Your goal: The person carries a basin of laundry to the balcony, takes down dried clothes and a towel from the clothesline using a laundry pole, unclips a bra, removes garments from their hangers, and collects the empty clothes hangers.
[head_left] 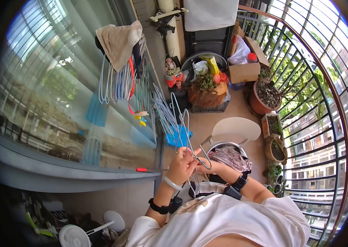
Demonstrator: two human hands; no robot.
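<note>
Several thin wire clothes hangers [210, 164] are in front of my chest, their long wires reaching up and away from me. My left hand [181, 168] is closed around them, with a white bangle and a black strap farther down the arm. Close beside it, my right hand [205, 166] has its fingers closed on the hangers near a hook; part of this hand is hidden behind the wires. Just past my right hand, a metal basin [245, 154] holds bunched striped cloth [227, 157].
A white stool [238, 128] stands beyond the basin. At the left, many hangers [118, 84] hang with a beige cloth [120, 41] over them, beside glass doors. Potted plants [264, 96] line the railing on the right. A cardboard box [244, 73] sits at the back.
</note>
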